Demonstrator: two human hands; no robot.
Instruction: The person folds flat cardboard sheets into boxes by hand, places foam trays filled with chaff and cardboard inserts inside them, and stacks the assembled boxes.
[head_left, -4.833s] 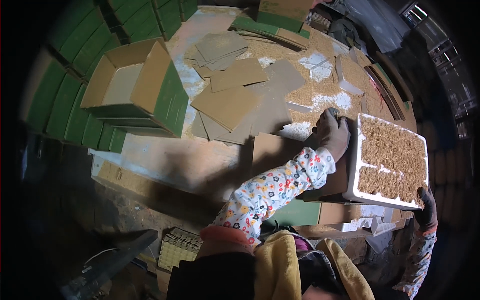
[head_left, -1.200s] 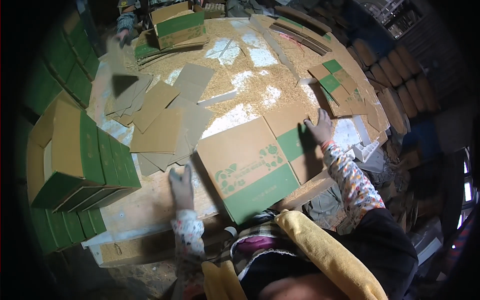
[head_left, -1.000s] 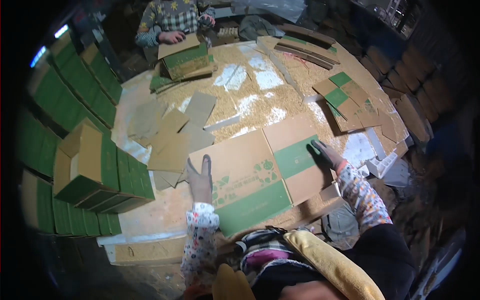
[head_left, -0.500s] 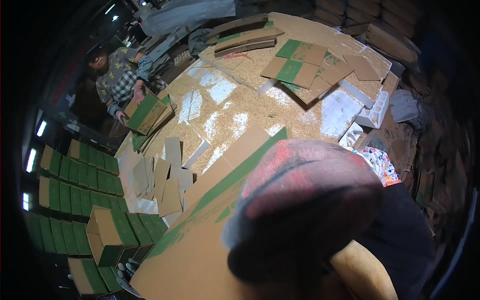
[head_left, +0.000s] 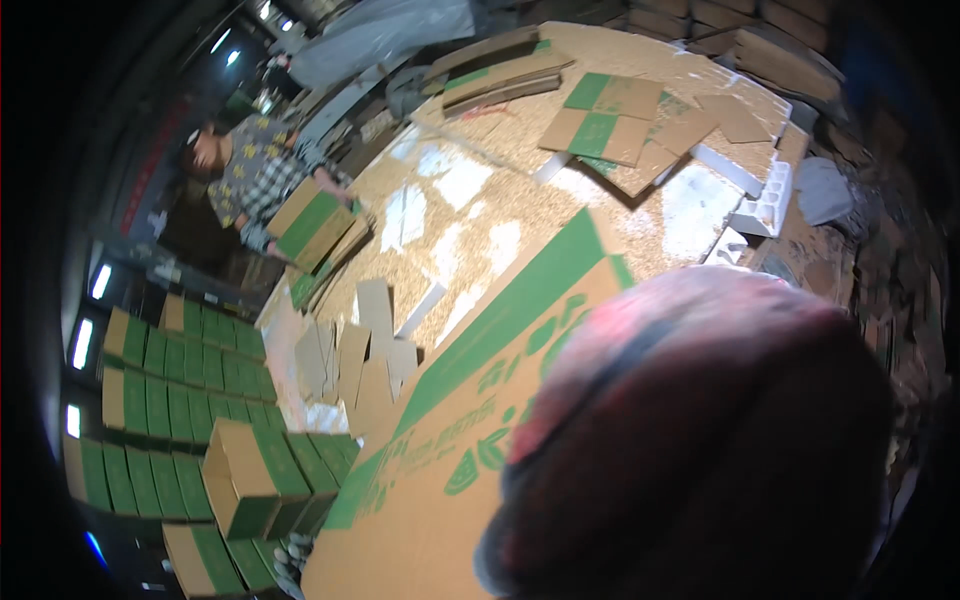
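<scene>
A large cardboard carton [head_left: 410, 520] with a green band and green printed pictures rises slantwise in front of me. At its lower left edge, the grey-gloved fingers of my left hand [head_left: 291, 562] curl round the board; the rest of that hand is hidden. Close to the camera, my right hand [head_left: 690, 430] in a pinkish and dark glove looms large and blurred. Its fingers are bent closed over the carton's right part, which it covers from view. Whether the carton is folded flat or partly opened, I cannot tell.
Beyond lies a wide table [head_left: 390, 270] strewn with wood-coloured crumbs. It bears flattened cartons [head_left: 600, 135], a cardboard stack [head_left: 505, 88] and loose cardboard pieces [head_left: 375, 310]. Rows of green-and-brown boxes [head_left: 185, 350] stand at left. Across the table, a co-worker [head_left: 270, 180] handles another carton [head_left: 315, 225].
The carton has tilted, showing more of its printed face. My right hand has come nearer the camera and moved right. The whole view has shifted slightly.
</scene>
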